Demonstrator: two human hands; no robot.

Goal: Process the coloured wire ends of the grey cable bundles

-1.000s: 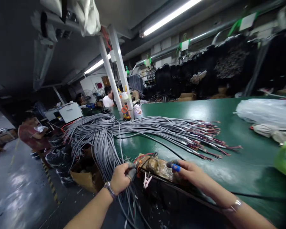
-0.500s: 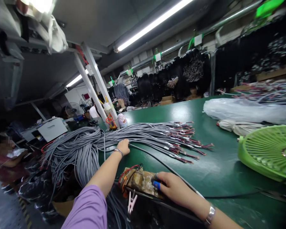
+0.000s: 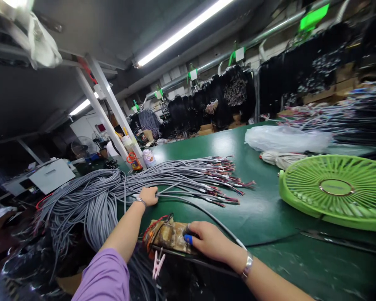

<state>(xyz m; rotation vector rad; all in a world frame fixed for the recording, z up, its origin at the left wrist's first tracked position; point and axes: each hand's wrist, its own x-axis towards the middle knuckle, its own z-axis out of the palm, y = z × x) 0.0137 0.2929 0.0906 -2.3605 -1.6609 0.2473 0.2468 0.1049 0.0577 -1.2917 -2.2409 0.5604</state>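
Observation:
Long grey cables (image 3: 172,171) lie in a bundle on the green table (image 3: 260,221), their stripped ends showing reddish wires. My left hand (image 3: 148,196) is closed around a grey cable at the near side of the bundle. From there one cable (image 3: 211,215) curves right and passes by my right wrist. At the table's front edge sits a brown, tape-wrapped block (image 3: 167,236) with red and black leads. My right hand (image 3: 207,240) rests against its right end, thumb and forefinger drawn together. Blue wrapping covers the thumb tip; anything pinched there is hidden.
A green fan (image 3: 335,188) lies on the right, with a dark pointed tool (image 3: 338,238) before it. Behind are a plastic bag (image 3: 285,138) and more wires (image 3: 347,108). A pink clip (image 3: 158,265) hangs at the front edge. A slanted post (image 3: 113,104) stands behind the cables.
The view has swung right, so everything sits further left and more of the fan shows. Both hands keep nearly the same places relative to the cables and the block.

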